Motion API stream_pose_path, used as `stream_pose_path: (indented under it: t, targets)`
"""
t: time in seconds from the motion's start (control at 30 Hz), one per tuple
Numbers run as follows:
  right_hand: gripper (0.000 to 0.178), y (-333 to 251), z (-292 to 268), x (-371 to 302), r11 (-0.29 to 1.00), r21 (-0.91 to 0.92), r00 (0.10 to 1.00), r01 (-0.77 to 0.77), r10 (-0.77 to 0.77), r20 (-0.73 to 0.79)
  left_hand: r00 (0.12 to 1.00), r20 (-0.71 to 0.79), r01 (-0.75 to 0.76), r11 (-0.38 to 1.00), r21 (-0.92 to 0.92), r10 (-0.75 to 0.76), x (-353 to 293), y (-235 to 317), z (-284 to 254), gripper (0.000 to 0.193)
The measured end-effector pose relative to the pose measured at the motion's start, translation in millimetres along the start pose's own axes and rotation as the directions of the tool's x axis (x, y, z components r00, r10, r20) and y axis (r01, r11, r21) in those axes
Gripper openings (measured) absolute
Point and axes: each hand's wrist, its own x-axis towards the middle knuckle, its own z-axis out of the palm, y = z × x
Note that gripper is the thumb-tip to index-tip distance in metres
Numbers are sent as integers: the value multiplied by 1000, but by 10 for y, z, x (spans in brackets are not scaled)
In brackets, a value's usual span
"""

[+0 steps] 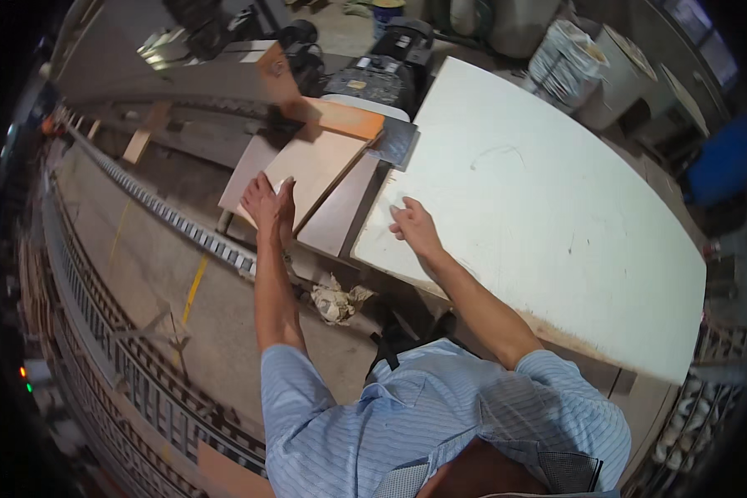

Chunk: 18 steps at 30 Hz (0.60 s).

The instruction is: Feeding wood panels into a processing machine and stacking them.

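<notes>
My left hand (269, 203) lies on a pale tan wooden panel (324, 170), its fingers spread near the panel's left corner. The panel is tilted across the machine bed (342, 207), and its dark edge faces right. At its far end is an orange guard (353, 120). My right hand (417, 230) is over the left edge of a big white tabletop (548, 199), fingers loosely bent and apart, with nothing seen in them. Whether its fingertips touch the surface I cannot tell.
A black motor unit (382, 75) stands behind the guard, beside a metal plate (397, 144). A roller rail (162, 203) runs along the left. Crumpled pale material (337, 300) hangs below the bed. Sacks (566, 62) and a blue bin (722, 158) stand far right.
</notes>
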Motion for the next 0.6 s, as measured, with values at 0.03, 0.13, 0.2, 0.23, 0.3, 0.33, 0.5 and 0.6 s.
stream_pose_path:
  t: [0.03, 0.13, 0.2, 0.23, 0.3, 0.33, 0.5, 0.6]
  targets:
    - [68, -29, 2, -7, 1000, 12, 999, -10, 11, -40, 999, 34, -7, 999, -34, 9, -64, 209, -96, 75]
    - [73, -101, 111, -59, 998, 62, 999, 15, -12, -49, 996, 15, -81, 992, -97, 83, -579, 583, -139, 70]
    - [77, -75, 138, -66, 986, 169, 1000, -6, 11, -27, 988, -115, -119, 985, -127, 104, -1036, 890, -120, 71]
    - [70, -169, 161, -125, 975, 213, 997, -56, 64, -30, 993, -94, -78, 986, -144, 64, -1229, 1104, -156, 73]
    - [66, 184, -15, 5, 975, 219, 980, 22, 22, -198, 993, -89, -96, 973, -208, 79, -1559, 1548, -95, 76]
    - [62, 196, -40, -22, 973, 209, 952, 93, -25, -304, 987, -121, -130, 965, -226, 105, -1718, 1678, -118, 77]
    - [46, 292, -1026, -635, 948, 257, 886, 187, -49, -462, 965, 60, -183, 823, -539, 254, -2531, 2274, -91, 70]
    - [45, 433, -1796, -1044, 940, 234, 819, 249, -76, -569, 908, 135, -209, 709, -674, 396, -2883, 2723, -140, 70]
